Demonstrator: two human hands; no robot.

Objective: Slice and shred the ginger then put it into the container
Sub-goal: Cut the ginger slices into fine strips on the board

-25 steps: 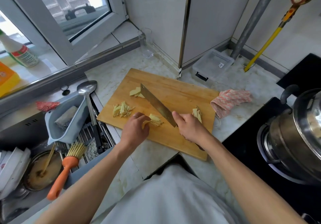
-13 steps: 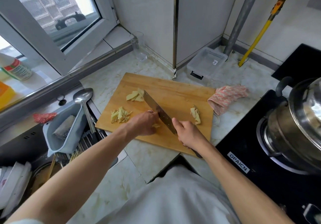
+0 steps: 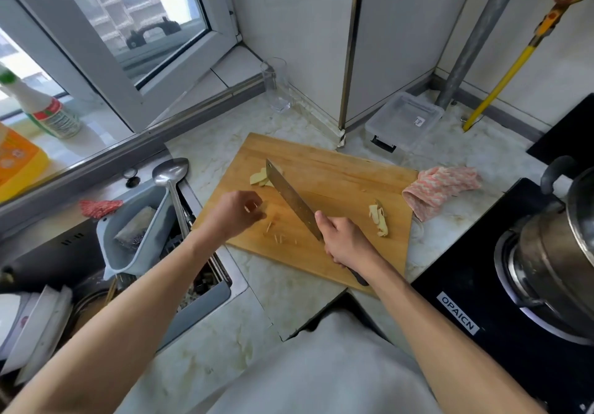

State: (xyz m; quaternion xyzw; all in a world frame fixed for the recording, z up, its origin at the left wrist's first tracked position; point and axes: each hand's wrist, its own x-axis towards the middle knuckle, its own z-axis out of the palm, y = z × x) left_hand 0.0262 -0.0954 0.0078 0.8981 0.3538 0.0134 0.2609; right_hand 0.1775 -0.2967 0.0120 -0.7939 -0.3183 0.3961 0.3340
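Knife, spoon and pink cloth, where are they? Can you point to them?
knife (image 3: 291,197), head view, middle of the blade
spoon (image 3: 169,171), head view, on its bowl
pink cloth (image 3: 440,188), head view, middle of the folded cloth

right hand (image 3: 345,243) grips cleaver (image 3: 292,198) handle, blade laid diagonally toward frame centre | left hand (image 3: 236,214) curled over cutting board (image 3: 337,169), shreds stuck to fingers | ginger slices (image 3: 258,177) just left of blade tip | ginger strips (image 3: 379,221) right of blade | lidded plastic container (image 3: 403,121) beyond board, upper right | stockpot (image 3: 553,246) at right edge
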